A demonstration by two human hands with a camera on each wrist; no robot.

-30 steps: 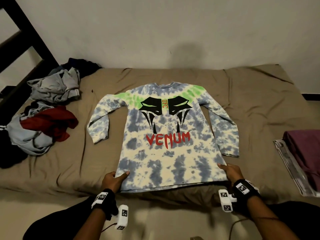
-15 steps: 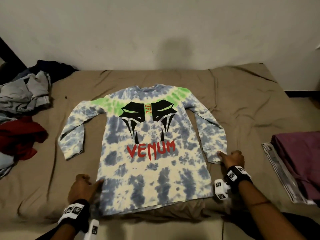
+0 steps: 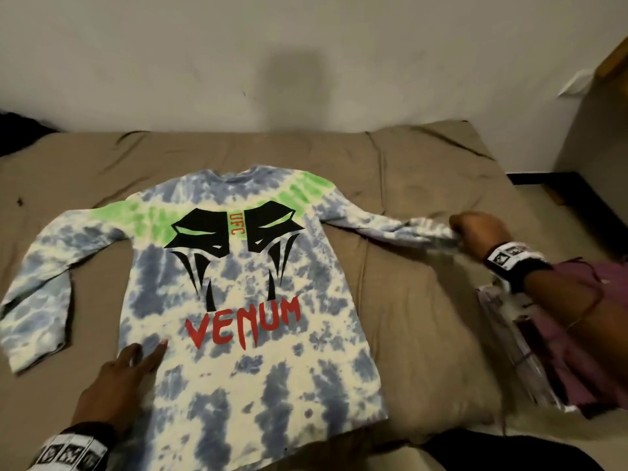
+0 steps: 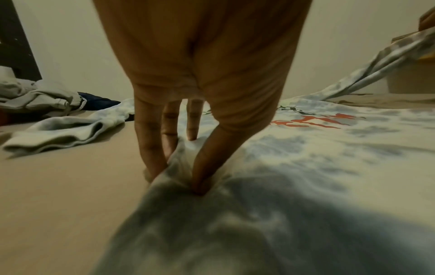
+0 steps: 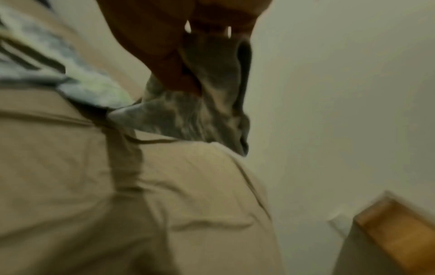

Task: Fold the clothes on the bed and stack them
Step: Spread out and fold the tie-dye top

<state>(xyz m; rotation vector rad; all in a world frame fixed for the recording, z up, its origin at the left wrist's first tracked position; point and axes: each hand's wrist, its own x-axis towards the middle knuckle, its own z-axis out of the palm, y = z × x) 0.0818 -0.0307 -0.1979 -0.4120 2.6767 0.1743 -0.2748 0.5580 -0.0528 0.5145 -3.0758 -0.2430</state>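
Right hand (image 3: 477, 234) clenching sleeve cuff (image 5: 212, 96) (lifted), left hand (image 3: 115, 382) pinching shirt (image 3: 238, 334) edge

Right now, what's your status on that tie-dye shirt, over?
Right hand grips the sleeve cuff, pulled out sideways. Left hand pinches the tie-dye shirt at its side edge. Nothing in the way.

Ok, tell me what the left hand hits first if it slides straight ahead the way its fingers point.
The left hand lies on the tie-dye shirt, fingers aimed up and slightly right. Straight on it likely meets only more shirt, first the red VENUM print, not the bed.
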